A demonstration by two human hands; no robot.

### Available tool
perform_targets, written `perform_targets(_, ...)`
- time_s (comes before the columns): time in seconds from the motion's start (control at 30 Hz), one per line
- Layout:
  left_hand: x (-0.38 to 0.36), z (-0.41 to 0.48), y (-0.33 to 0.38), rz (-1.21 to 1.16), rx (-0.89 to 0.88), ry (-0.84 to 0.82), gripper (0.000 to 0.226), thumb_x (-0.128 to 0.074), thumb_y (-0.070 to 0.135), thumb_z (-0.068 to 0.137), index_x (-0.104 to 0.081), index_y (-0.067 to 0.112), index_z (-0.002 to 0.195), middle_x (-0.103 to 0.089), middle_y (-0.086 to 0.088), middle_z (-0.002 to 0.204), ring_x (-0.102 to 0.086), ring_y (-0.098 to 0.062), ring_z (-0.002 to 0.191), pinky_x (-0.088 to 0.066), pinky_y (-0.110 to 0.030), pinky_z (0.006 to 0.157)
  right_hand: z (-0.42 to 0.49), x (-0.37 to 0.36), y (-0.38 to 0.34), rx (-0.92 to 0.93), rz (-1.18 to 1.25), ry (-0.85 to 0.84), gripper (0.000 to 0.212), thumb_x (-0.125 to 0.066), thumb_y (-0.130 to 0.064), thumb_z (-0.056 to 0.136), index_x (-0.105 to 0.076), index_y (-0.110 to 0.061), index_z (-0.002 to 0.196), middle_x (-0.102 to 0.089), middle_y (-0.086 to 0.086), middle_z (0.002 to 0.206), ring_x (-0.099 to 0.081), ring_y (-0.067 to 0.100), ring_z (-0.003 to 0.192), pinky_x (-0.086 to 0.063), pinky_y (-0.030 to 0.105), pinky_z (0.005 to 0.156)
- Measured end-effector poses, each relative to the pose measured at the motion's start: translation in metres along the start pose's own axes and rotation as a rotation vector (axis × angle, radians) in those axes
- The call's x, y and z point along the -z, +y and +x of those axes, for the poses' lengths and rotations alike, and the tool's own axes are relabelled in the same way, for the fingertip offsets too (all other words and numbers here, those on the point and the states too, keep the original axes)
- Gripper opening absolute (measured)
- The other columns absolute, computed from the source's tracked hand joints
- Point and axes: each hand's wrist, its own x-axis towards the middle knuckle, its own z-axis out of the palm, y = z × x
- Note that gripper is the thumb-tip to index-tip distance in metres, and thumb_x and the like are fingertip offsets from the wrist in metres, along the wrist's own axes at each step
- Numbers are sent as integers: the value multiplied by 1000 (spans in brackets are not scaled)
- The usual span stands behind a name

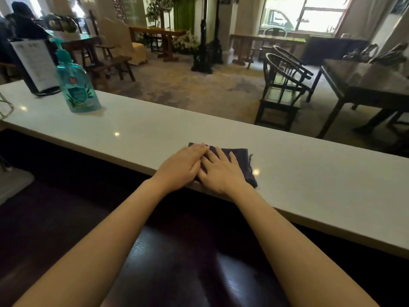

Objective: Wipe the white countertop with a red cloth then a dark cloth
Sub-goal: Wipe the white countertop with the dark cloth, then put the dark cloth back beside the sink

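A folded dark cloth [244,161] lies flat on the white countertop [309,180], close to its near edge. Both palms press down on it side by side. My left hand [180,167] covers the cloth's left part, fingers together and flat. My right hand [221,171] rests on the middle, fingers slightly spread. Only the cloth's right strip and far edge show. No red cloth is in view.
A teal pump bottle [76,85] stands on the counter at the left, with a menu stand [36,65] behind it. Beyond the counter are dark wooden chairs [285,85] and a table [371,85]. A dark lower surface [188,262] lies under my forearms.
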Motion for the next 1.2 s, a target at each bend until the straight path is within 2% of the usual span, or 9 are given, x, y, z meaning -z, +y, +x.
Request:
perform_targets(0.17,-38,0,59,-57,-32,-74,49,-29,28,97,-24,17,144,-25,-1,154,-19,-10,141,-16,-32,117,-58,17,49,-53,9,-27,56,-16,-49,94,-9,-30,146,-2,-5,159,2,22,145,2,50,116)
perform_targets(0.37,-69,-11,137,229,-225,-168,79,-34,65,82,-17,20,146,-22,-7,154,-18,-20,142,-13,-36,118,-163,37,113,-38,-59,-16,74,-43,-51,89,-1,-28,147,4,-1,158,3,18,145,3,35,115)
perform_targets(0.47,-89,-22,180,366,-322,-173,71,-44,47,87,-15,19,146,-24,-10,154,-22,-24,141,-15,-34,115,-215,44,139,-40,6,56,61,-44,-25,94,-12,-30,146,-7,-3,158,-5,14,145,1,25,114)
perform_targets(0.53,-99,-26,214,395,-359,-138,61,-55,29,86,-34,12,140,-41,-15,144,-40,-27,132,-29,-34,110,-247,51,153,-70,81,91,59,-47,-18,93,-21,-30,144,-17,-6,156,-14,10,143,-5,20,112)
perform_targets(0.6,-105,-26,246,389,-424,-46,43,-72,15,70,-63,9,112,-69,-15,109,-66,-28,99,-54,-33,82,-272,61,165,-129,164,156,52,-51,-15,90,-36,-28,139,-36,-5,149,-34,12,135,-23,21,108)
perform_targets(0.67,-109,-21,278,333,-435,-55,27,-67,8,71,-64,9,98,-71,-10,92,-67,-29,84,-52,-34,62,-298,73,180,-193,200,219,41,-51,-15,89,-48,-26,129,-54,-3,135,-52,17,118,-40,26,94)
perform_targets(0.77,-124,-10,320,329,-449,-41,28,-47,13,85,-53,15,112,-63,-3,108,-58,-26,96,-42,-36,64,-331,89,206,-269,147,274,32,-50,-12,86,-54,-21,117,-62,2,117,-58,24,99,-46,36,80)
perform_targets(1.0,-163,6,433,242,-608,-69,23,-53,18,82,-55,15,105,-63,-7,104,-56,-27,94,-43,-39,65,-432,120,268,-476,67,384,23,-54,-10,82,-56,-17,104,-63,6,102,-57,28,89,-47,42,75)
perform_targets(1.2,-224,-9,534,148,-791,-114,24,-49,19,83,-54,13,105,-63,-10,102,-57,-32,94,-40,-38,64,-544,124,319,-668,35,354,27,-54,-11,82,-56,-20,108,-65,7,106,-58,30,93,-46,42,75)
